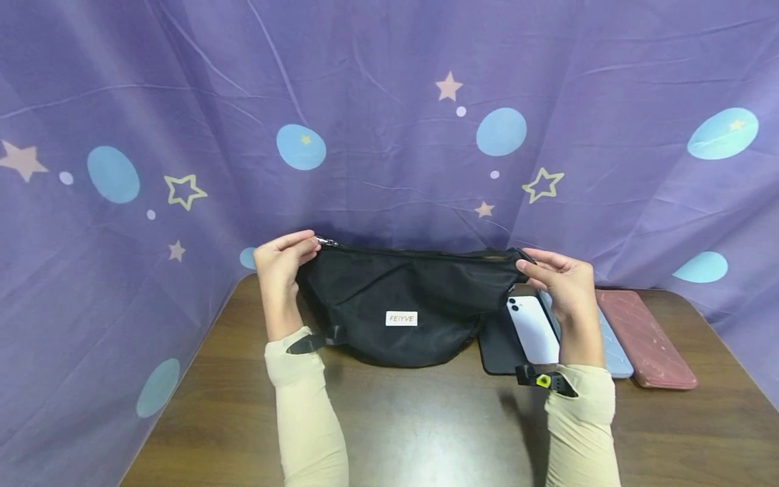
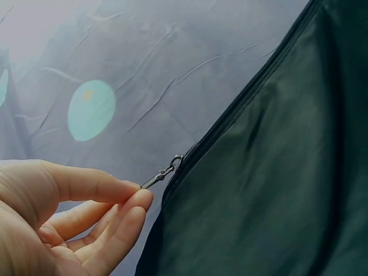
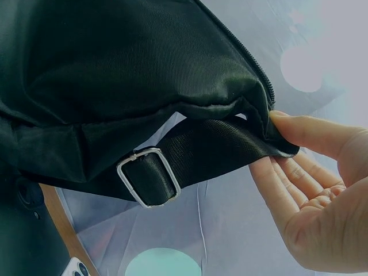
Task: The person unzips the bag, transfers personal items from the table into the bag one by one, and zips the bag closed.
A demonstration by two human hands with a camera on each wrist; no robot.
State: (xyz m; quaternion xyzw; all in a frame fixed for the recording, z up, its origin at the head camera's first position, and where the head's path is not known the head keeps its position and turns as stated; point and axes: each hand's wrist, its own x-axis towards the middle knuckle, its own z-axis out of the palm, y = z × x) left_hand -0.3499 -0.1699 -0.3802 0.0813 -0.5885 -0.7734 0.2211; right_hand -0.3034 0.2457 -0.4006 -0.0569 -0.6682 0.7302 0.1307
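A black fabric bag (image 1: 402, 287) with a small white label stands in the middle, its zipper running along the top edge. My left hand (image 1: 286, 260) pinches the metal zipper pull (image 2: 161, 174) between thumb and forefinger, at the bag's top left end. At the opposite end my right hand (image 1: 560, 281) grips the corner where the black strap (image 3: 213, 146) joins, thumb in front and fingers behind. A metal buckle (image 3: 148, 177) sits on that strap in the right wrist view. Near the right hand, the zipper line shows a narrow gap.
Right of the bag on the wooden table (image 1: 420, 433) lie a black flat item (image 1: 500, 345), a white phone (image 1: 535, 331), a light blue quilted wallet (image 1: 615, 348) and a pink one (image 1: 648, 338). A purple patterned curtain (image 1: 389, 81) hangs behind.
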